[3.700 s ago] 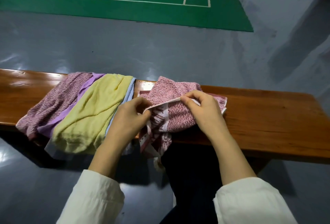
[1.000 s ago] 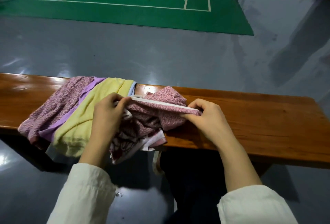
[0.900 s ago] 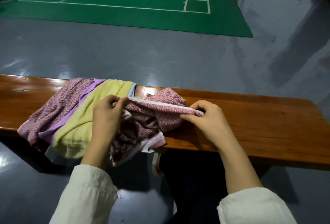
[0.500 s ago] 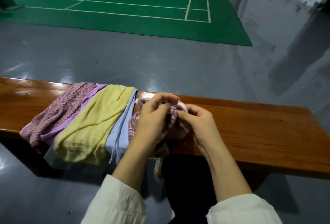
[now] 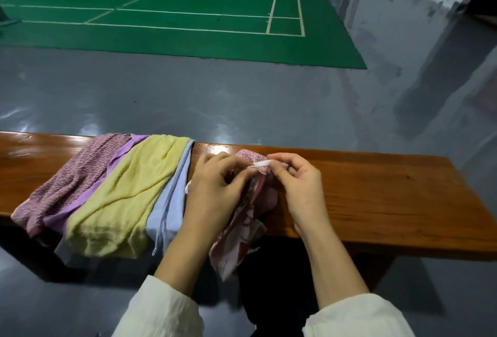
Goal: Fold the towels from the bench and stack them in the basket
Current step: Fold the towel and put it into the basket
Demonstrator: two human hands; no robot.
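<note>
The left hand (image 5: 215, 191) and right hand (image 5: 298, 186), close together, pinched the white-edged pink terry towel (image 5: 266, 199), probably to align its corners.

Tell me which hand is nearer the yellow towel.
Left. The left hand grips the pink towel just right of the yellow towel; the right hand pinches it farther along the bench.

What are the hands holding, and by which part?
The left hand and right hand pinch the pink patterned towel at its white hem; the rest droops off the bench.
</note>
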